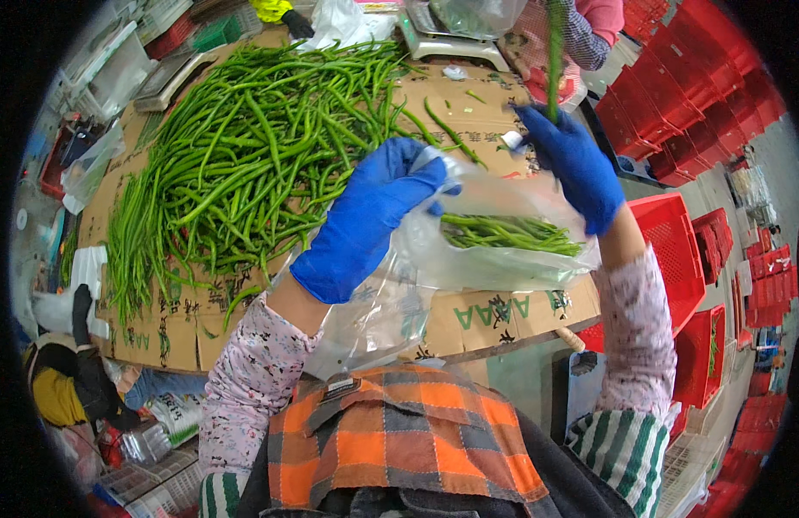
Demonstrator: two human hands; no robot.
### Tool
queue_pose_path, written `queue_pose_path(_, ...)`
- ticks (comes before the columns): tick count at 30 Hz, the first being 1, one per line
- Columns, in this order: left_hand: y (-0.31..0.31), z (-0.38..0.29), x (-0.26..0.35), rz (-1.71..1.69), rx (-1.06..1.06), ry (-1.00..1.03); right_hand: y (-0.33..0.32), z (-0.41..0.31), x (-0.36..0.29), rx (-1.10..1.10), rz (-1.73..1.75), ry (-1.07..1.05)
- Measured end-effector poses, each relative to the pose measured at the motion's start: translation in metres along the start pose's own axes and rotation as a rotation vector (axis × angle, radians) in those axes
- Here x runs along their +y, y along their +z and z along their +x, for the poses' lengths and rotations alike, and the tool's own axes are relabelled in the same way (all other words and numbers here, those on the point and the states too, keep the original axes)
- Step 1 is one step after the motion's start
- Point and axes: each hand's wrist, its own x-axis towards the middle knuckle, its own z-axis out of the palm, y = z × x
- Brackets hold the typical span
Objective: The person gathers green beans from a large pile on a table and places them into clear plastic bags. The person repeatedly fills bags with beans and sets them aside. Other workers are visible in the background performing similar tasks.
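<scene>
My left hand [380, 213], in a blue glove, pinches the gathered edge of a clear plastic bag [503, 278]. Slender green chili peppers [509, 234] lie inside the bag, to the right of that hand. My right hand [571, 152], also gloved in blue, is raised above the bag's far side. From its fingers a long green item [555, 58], blurred, points away from me; its exact kind is unclear. A small white piece [512, 139] shows by the right fingertips. A large heap of long green chili peppers [257, 149] covers much of the cardboard-topped table [483, 324] beyond my left hand.
A weighing scale [451, 48] holding a bag stands at the far edge; another scale [169, 81] sits at the far left. Stacked red crates [684, 90] and an open red crate [665, 252] are at right. Co-workers' gloved hands [298, 24] and sleeves [584, 39] show around the table.
</scene>
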Motion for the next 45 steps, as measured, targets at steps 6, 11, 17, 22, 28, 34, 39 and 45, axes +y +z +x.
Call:
queue_pose_path(6,-0.057,-0.019,-0.012,0.444,0.231,0.060,0.042,0.062,-0.013,0.042,0.077,-0.375)
queue_pose_path(11,-0.121,-0.108,-0.092,1.462,0.343,-0.173,0.107,-0.030,-0.011,-0.389,0.022,-0.261)
queue_pose_path(17,-0.128,-0.121,-0.127,1.740,0.351,-0.143,0.142,-0.117,0.052,-0.830,-0.187,0.034)
queue_pose_path(22,-0.117,-0.110,-0.082,1.239,0.577,0.090,0.136,-0.141,0.095,-0.607,-0.093,0.410)
queue_pose_path(28,-0.095,-0.130,0.019,0.762,0.645,0.024,0.176,-0.124,0.091,-0.310,0.622,0.389)
queue_pose_path(34,-0.121,-0.160,0.043,0.682,0.684,0.047,0.226,-0.094,0.066,-0.422,0.794,0.380)
queue_pose_path(39,-0.132,-0.182,0.023,0.825,0.892,0.096,0.234,-0.089,0.066,-0.293,0.749,0.426)
queue_pose_path(45,-0.090,-0.187,-0.008,0.428,0.500,-0.126,0.226,-0.104,0.026,-0.383,0.924,0.394)
